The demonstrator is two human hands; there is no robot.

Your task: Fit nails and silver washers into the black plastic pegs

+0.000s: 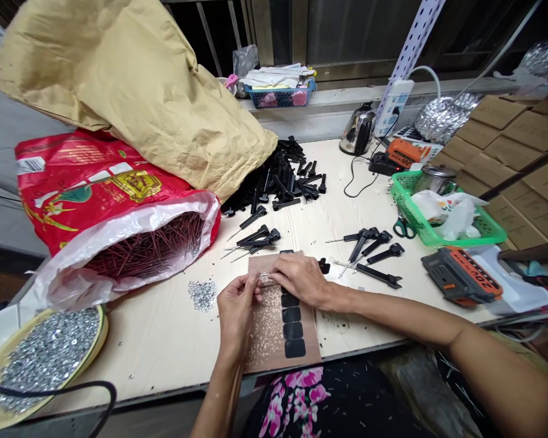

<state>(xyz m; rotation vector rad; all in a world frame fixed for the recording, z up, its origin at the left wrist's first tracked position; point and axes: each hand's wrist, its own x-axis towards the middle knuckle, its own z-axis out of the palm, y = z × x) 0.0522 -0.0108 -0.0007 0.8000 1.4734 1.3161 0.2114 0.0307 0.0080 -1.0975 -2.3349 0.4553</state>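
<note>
My left hand [234, 307] is closed in a pinch at one end of a thin silver metal pin [265, 275]. My right hand [304, 278] has its fingers together at the pin's other end. Both hands are over a brown board [267, 340] with a worn, speckled surface. Down the board runs a column of black rounded squares [293, 331], partly covered by my right hand. Left of my left hand lies a small heap of shiny metal washers [202, 295]. Black plastic pieces with thin metal rods lie beyond my hands [258, 238] and to the right [379, 275].
An open red bag [114, 182] of dark red rods and a yellow bowl [101, 331] of metal washers stand left. A brown paper sack [141, 85] spills black plastic parts [285, 173]. Rightward are scissors [404, 227], a green basket [456, 238], a battery pack [461, 277] and cartons [520, 158].
</note>
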